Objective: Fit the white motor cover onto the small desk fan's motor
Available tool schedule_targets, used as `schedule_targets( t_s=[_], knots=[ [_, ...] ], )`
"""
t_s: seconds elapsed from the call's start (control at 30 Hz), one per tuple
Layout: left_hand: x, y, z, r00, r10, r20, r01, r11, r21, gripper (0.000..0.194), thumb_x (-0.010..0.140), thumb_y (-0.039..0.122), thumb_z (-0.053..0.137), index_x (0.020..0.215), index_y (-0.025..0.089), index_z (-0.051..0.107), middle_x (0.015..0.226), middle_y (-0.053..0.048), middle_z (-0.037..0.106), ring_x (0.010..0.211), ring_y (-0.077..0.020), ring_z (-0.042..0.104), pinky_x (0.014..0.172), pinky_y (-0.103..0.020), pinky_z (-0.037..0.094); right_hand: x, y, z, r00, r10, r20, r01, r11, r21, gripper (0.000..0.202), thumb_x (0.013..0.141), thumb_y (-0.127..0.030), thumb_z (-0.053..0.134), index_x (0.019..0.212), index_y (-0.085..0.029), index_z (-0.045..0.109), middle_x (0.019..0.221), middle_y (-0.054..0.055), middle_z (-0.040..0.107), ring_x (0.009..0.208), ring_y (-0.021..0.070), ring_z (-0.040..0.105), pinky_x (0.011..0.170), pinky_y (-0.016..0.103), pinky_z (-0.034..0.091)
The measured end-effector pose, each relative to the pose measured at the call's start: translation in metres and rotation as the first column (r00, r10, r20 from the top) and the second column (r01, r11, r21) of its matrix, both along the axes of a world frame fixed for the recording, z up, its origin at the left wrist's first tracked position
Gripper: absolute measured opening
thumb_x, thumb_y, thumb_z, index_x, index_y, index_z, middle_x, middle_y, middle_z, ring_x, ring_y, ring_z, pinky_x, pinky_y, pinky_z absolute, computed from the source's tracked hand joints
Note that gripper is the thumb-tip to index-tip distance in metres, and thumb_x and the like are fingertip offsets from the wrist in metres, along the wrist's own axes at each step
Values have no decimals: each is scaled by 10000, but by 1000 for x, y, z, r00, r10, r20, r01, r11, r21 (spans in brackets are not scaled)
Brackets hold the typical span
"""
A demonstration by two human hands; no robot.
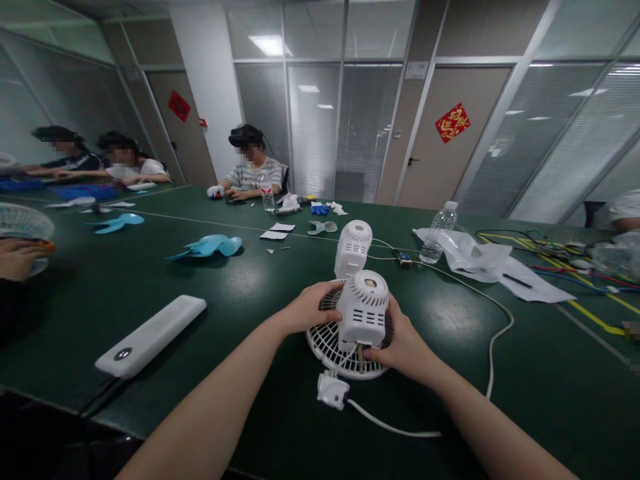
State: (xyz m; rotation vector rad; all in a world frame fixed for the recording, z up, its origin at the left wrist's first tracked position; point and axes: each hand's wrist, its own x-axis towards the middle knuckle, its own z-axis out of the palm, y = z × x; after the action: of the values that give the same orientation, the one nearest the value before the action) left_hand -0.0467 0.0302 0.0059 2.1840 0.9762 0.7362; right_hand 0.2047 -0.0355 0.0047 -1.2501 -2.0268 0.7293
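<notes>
A small white electric fan (364, 310) lies face down on the green table, its vented motor housing upward on the round grille (320, 337). My left hand (315, 308) grips its left side, thumb against the housing and the other fingers reaching over the grille. On the opposite side my right hand (403, 340) is closed round the housing, its thumb low at the near side. A second white motor housing (354, 245) stands just behind. In front of the grille, a small white box (333, 390) trails a white cable (390, 427).
A white power bank (153, 337) lies at left, with blue fan blades (213, 247) beyond. Back right are a plastic bottle (439, 233), a crumpled bag (473, 253) and cables. A co-worker's hand (20, 259) shows at the left edge; other people sit farther back.
</notes>
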Motion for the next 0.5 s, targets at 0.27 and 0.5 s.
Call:
schedule_targets(
  t_s=[0.27,0.5],
  knots=[
    [-22,20,-11,934,326,145,-333,943,27,350,847,386,557,1154,224,601,1221,-57,620,1142,-228,558,1004,-391,421,8,-6,12,1000,-28,6,28,1000,12,1210,587,-256,794,1492,-288,-9,1443,93,411,1323,319,405,1111,530,296],
    [-35,30,-29,908,415,-51,-414,910,29,217,830,375,548,886,213,680,919,-26,689,851,-196,630,819,-324,488,76,-37,24,958,-246,148,251,968,-16,979,600,-352,741,1421,-188,233,1284,133,569,1166,328,564,1017,484,442]
  ],
)
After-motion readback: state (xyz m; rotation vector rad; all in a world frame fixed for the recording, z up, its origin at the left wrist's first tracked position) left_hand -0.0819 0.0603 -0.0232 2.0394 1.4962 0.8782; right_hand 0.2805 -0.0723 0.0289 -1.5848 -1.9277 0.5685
